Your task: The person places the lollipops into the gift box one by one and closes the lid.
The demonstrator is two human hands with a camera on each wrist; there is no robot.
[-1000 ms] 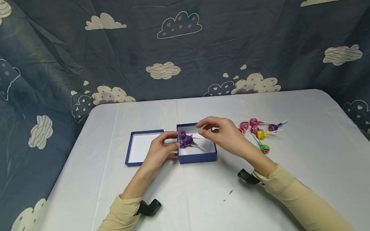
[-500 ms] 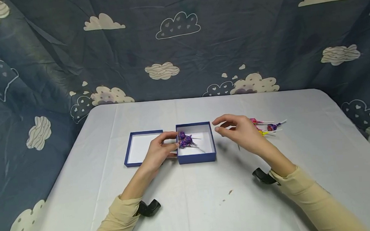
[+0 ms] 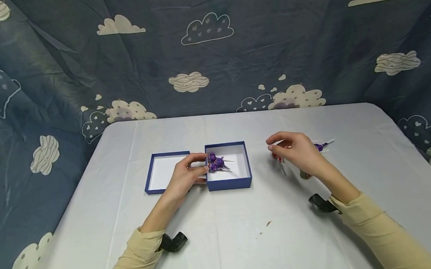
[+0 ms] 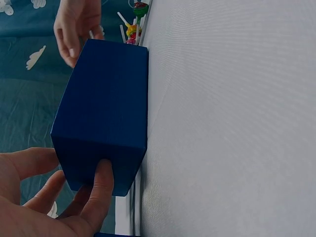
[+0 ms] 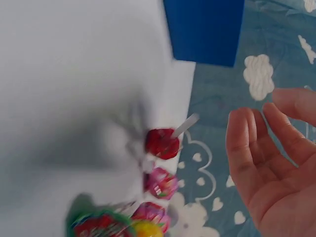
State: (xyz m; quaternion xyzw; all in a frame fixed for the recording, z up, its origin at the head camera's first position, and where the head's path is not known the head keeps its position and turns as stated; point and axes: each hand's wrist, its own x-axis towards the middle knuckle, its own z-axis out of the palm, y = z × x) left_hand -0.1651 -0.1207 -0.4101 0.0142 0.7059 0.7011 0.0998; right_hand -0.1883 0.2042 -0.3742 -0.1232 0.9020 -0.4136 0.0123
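My left hand grips the left wall of an open blue box with a white inside. In the left wrist view, one finger presses the outer wall while other fingertips reach the rim. Several purple-wrapped lollipops lie inside along the left wall, sticks pointing right. To the right of the box, my right hand hovers over loose lollipops with loosely bent fingers and nothing in them. The right wrist view shows a red lollipop, pink ones and a green-wrapped one near it.
A shallow blue-rimmed lid lies inside up, left of the box and partly behind my left hand. One purple lollipop shows past my right hand. Small brown specks lie on the white tablecloth. A cloud-patterned curtain hangs behind.
My right hand has moved right, from over the box's right side to above the loose lollipops, now covering most of them. The left hand and the box have stayed in place.
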